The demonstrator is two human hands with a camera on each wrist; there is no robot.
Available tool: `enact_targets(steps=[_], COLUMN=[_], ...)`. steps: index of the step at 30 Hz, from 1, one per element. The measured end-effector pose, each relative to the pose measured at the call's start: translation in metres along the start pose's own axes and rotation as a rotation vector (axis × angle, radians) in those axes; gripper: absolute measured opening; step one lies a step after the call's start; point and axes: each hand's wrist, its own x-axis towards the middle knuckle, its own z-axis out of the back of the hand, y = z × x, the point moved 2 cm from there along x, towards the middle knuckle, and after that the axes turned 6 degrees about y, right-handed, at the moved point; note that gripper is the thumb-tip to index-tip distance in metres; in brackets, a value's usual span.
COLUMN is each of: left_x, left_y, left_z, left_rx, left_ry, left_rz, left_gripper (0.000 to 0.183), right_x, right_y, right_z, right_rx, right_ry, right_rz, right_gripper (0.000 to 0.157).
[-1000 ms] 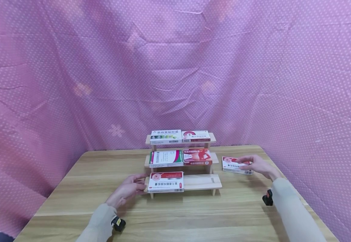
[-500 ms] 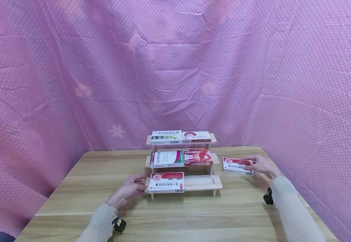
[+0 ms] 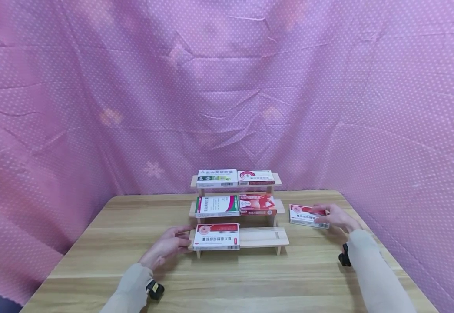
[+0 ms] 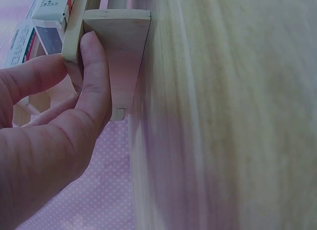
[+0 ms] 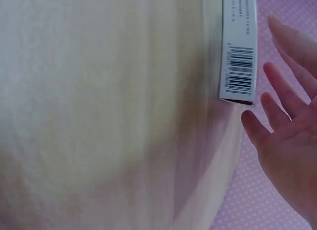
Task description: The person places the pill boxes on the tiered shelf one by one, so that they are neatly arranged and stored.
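My left hand (image 3: 167, 246) is at the left end of a three-step wooden display stand (image 3: 263, 235). In the left wrist view its thumb and fingers pinch the end of the bottom shelf board (image 4: 74, 49). On that shelf's left half lies a red-and-white medicine box (image 3: 216, 237). My right hand (image 3: 337, 218) hovers over the right end of a similar medicine box (image 3: 305, 216), which lies on the table right of the stand. Seen from the right wrist, the fingers are spread and loosely bent beside the box's barcode side (image 5: 238, 66), with a gap at the visible fingers.
The middle shelf bears a white-and-green medicine box (image 3: 217, 205) and a red medicine box (image 3: 256, 203). Up on the top shelf lie a white box (image 3: 217, 177) and a white-and-red box (image 3: 256, 176). A pink dotted cloth (image 3: 227, 95) hangs behind the wooden table (image 3: 227, 282).
My right fingers have drawn slightly back to the right over the box on the table. The left hand, stand and boxes keep their places; the head view has shifted a little.
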Motion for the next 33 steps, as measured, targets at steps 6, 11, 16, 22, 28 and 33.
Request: enact_targets(steps=[6, 11, 16, 22, 28, 33], left_x=[0.001, 0.001, 0.001, 0.001, 0.001, 0.0], left_y=[0.0, 0.0, 0.0, 0.0, 0.0, 0.001], left_z=[-0.001, 0.0, 0.001, 0.001, 0.001, 0.001], left_rx=[0.006, 0.019, 0.019, 0.016, 0.029, 0.038], left_ry=[-0.007, -0.02, -0.006, 0.001, 0.014, 0.016], left_rz=[0.01, 0.01, 0.004, 0.007, -0.004, -0.004], left_gripper=[0.064, 0.063, 0.064, 0.065, 0.064, 0.065], right_x=[0.001, 0.002, -0.001, -0.009, -0.018, -0.024], right_y=[-0.005, -0.005, -0.003, -0.006, -0.007, -0.006], right_z=[-0.004, -0.004, -0.005, -0.006, -0.007, -0.006], right_rx=[-0.011, -0.023, -0.093, -0.111, -0.062, -0.056], right_ry=[0.022, 0.025, 0.022, 0.013, 0.028, 0.025], right_rz=[-0.017, -0.023, 0.0, -0.009, 0.01, 0.01], right_gripper=[0.057, 0.057, 0.056, 0.06, 0.059, 0.059])
